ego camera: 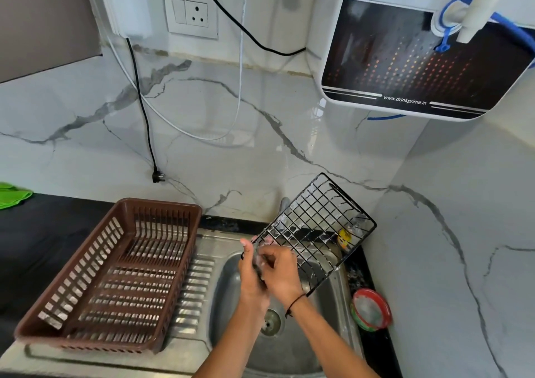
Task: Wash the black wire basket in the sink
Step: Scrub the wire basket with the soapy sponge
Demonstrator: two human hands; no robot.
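Counter [43, 233] was dark, with our steel sink [333, 314] set into it and a brown plastic drying basket [115, 270] sitting on the drainboard to our left. We had the black wire basket [315, 227] tilted up over the sink bowl, far end raised toward the marble wall, near edge down at our hands. Suds showed on the mesh, so we judged the scrub step was in progress, with the rinse not yet done.

To do it well, in our view: keep the basket over the bowl so drips land in the sink, work wire by wire along the near edge, then rotate to reach the far corner. A small round dish with a red rim [372, 309] sat on the counter right of the sink.

Left hand [250, 273] was curled around the basket's near-left rim, gripping it. Right hand [282, 272] was just beside it, touching the same edge, fingers bent over something dark, likely a scrubber; we couldn't confirm what. Both hands overlapped at that low corner.
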